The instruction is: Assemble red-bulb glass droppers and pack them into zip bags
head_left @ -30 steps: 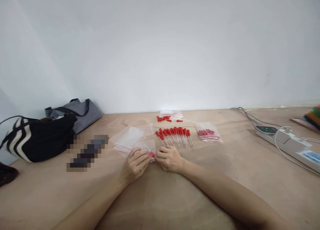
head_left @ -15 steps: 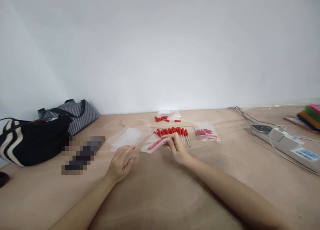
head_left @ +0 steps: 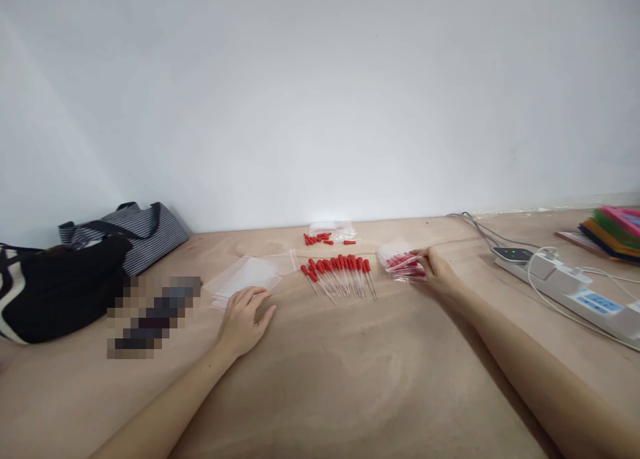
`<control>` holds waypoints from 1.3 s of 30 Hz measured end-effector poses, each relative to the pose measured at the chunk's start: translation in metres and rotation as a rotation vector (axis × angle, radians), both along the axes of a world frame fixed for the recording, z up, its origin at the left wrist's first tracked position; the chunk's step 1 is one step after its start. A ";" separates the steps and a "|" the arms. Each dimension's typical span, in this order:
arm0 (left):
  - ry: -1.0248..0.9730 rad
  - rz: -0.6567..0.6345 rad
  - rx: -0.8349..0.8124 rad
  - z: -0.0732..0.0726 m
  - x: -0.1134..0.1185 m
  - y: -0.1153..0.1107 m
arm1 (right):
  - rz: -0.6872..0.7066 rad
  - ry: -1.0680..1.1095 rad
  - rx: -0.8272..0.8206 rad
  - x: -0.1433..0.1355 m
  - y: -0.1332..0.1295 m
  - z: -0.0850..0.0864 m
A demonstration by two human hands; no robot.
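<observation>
My right hand [head_left: 436, 272] pinches the edge of a clear zip bag [head_left: 400, 262] with red contents, over a pile of similar filled bags [head_left: 407, 277] at the right. On the left, my left hand [head_left: 249, 318] rests with its fingers apart at the front edge of a stack of flat clear plastic bags [head_left: 247, 274]. Between the hands lies a fanned row of glass droppers with red rubber bulbs [head_left: 340, 266], their thin tubes pointing toward me. Farther back are several loose red bulbs [head_left: 317, 238] beside another clear bag [head_left: 333, 228].
A white power strip [head_left: 575, 292] with cables and a small black device [head_left: 511, 254] lies at right. Colourful sheets [head_left: 613, 232] are stacked beyond it. On the left are a striped bag [head_left: 155, 236], a black bag [head_left: 70, 292] and a blurred-out object [head_left: 155, 319].
My right hand has carried the filled bag from the middle rightward to the pile of filled bags. The dropper row is now uncovered. My left hand has stayed nearly in place by the flat bags.
</observation>
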State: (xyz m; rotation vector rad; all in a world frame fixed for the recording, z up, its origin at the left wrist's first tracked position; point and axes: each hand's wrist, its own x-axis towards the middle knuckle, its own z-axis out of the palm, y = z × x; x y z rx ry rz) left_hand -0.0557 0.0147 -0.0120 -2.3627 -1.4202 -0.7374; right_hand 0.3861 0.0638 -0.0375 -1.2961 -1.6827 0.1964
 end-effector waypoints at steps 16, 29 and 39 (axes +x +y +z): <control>0.072 0.270 -0.315 0.000 0.009 -0.003 | -0.207 -0.569 0.208 -0.068 -0.028 0.010; 0.084 0.143 -0.248 -0.003 0.010 -0.014 | -0.333 -0.751 -0.292 -0.104 -0.007 0.021; 0.038 -0.251 -0.330 0.005 0.009 -0.039 | -0.394 -0.643 -0.431 -0.120 0.012 0.027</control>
